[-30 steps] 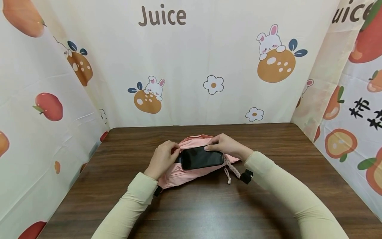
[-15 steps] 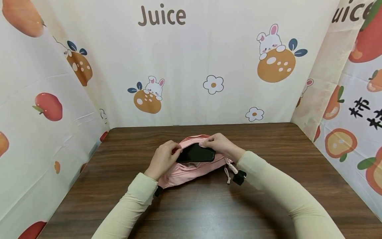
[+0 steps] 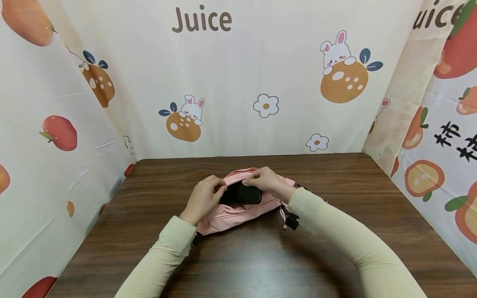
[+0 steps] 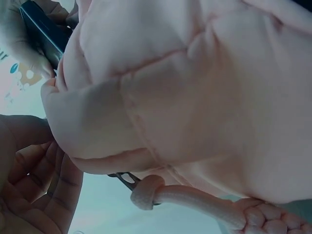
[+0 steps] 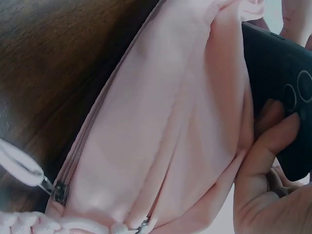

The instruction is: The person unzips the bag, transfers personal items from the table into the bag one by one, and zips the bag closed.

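Note:
A pink zippered waist bag [image 3: 231,221] lies in the middle of the table. Its opening faces up, and a black smartphone [image 3: 244,195] sits slantwise, partly inside; the end at the left is hidden by the bag and my left hand. My right hand [image 3: 269,182] pinches the phone's upper edge between thumb and fingers. Round camera lenses show on the phone [image 5: 268,63] in the right wrist view. At the opening's left side, my left hand [image 3: 203,198] pinches the bag's edge. In the left wrist view that hand [image 4: 36,180] meets the pink fabric [image 4: 180,112].
The bag rests on a dark wood table [image 3: 238,260] with fabric walls behind and at both sides. A braided pink strap [image 4: 273,219] hangs by a zipper pull at the bag. A black wrist device [image 3: 292,221] sits below the right cuff.
My right hand has moved left with the phone, from lying over the front of the bag to partly inside its opening. The left hand stays at the bag's edge.

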`<state>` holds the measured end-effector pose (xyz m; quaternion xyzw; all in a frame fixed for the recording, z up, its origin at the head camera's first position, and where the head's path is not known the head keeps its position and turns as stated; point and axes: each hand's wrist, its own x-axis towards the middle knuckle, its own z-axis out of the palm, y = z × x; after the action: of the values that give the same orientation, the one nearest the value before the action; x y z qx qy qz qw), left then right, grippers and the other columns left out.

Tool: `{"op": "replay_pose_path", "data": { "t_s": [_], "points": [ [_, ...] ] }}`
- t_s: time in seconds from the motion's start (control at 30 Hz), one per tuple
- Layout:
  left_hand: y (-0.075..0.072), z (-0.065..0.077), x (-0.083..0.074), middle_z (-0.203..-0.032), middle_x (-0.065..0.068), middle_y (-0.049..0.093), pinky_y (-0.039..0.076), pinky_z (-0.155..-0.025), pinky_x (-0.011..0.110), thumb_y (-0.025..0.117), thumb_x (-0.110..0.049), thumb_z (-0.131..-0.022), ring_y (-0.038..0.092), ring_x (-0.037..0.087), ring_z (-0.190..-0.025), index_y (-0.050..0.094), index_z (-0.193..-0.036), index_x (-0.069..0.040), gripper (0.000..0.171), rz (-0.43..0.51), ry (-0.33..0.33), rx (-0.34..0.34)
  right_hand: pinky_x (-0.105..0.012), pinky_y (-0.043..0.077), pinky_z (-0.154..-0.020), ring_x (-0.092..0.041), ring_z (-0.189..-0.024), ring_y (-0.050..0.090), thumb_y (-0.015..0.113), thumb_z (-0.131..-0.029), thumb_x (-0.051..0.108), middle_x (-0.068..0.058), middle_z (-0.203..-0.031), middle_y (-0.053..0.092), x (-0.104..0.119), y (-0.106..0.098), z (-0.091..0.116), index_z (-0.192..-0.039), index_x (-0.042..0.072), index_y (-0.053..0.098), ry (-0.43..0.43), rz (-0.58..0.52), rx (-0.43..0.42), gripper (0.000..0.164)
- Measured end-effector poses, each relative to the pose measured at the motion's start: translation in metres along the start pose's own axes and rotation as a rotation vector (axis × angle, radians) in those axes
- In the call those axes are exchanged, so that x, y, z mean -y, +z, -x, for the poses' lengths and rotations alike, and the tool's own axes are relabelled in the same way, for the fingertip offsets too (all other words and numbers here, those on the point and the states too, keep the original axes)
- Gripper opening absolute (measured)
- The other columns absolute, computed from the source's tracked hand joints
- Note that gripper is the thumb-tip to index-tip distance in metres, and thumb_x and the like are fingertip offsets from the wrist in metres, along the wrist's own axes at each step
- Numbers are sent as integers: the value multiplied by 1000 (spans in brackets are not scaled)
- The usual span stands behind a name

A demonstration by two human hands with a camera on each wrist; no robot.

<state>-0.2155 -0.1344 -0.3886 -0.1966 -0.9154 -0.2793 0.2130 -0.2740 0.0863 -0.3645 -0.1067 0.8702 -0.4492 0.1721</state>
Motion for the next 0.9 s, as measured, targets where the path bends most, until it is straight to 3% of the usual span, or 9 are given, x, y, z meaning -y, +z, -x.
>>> {"op": "replay_pose_path", "data": {
  "t_s": [0.17, 0.27, 0.43, 0.53, 0.67, 0.73, 0.9],
  "points": [
    [0, 0, 1, -87, 3, 67, 53, -70, 33, 71, -10, -88, 62, 15, -76, 72, -91, -9, 4, 9, -11, 0, -29, 51, -78, -18, -100, 60, 72, -88, 28, -10, -116, 68, -2, -4, 2, -109, 7, 74, 5, -29, 33, 29],
    [0, 0, 1, -86, 3, 67, 53, -70, 33, 71, -10, -88, 62, 15, -76, 73, -91, -9, 4, 16, -18, 4, -29, 54, -79, -15, -95, 64, 72, -88, 22, -12, -115, 68, -6, -8, 5, -115, 4, 71, 26, -118, 72, 32],
    [1, -1, 1, -85, 2, 65, 52, -68, 32, 70, -10, -88, 60, 14, -74, 72, -90, -8, 3, 8, -25, 19, -28, 56, -77, -11, -86, 66, 67, -90, 12, -21, -137, 53, -12, -15, 13, -129, 3, 60, 43, -260, 122, 41],
    [1, -2, 0, -83, 2, 64, 51, -67, 31, 69, -11, -88, 60, 14, -74, 70, -90, -7, 4, -4, -30, 31, -29, 57, -77, -12, -83, 66, 67, -90, 9, -24, -137, 49, -15, -17, 17, -136, 5, 54, 31, -297, 113, 48],
    [2, -3, -2, -84, 3, 64, 52, -68, 31, 67, -9, -88, 61, 15, -75, 70, -91, -7, 4, -5, -40, 60, -32, 58, -76, -15, -78, 64, 70, -87, 10, -18, -112, 55, -16, -19, 22, -137, 6, 52, 16, -292, 101, 54],
    [3, -5, -3, -84, 3, 63, 52, -69, 31, 67, -9, -88, 61, 15, -76, 70, -91, -7, 4, -6, -38, 76, -33, 58, -77, -17, -80, 64, 73, -86, 10, -15, -108, 56, -16, -19, 24, -137, 7, 52, 9, -269, 97, 55],
    [4, -10, -7, -84, 2, 63, 50, -67, 30, 67, -11, -89, 61, 15, -75, 70, -90, -8, 4, -22, -26, 99, -34, 54, -85, -26, -109, 61, 79, -81, 20, -19, -131, 57, -18, -19, 27, -137, 8, 53, -58, -125, 80, 63]
  ]
}}
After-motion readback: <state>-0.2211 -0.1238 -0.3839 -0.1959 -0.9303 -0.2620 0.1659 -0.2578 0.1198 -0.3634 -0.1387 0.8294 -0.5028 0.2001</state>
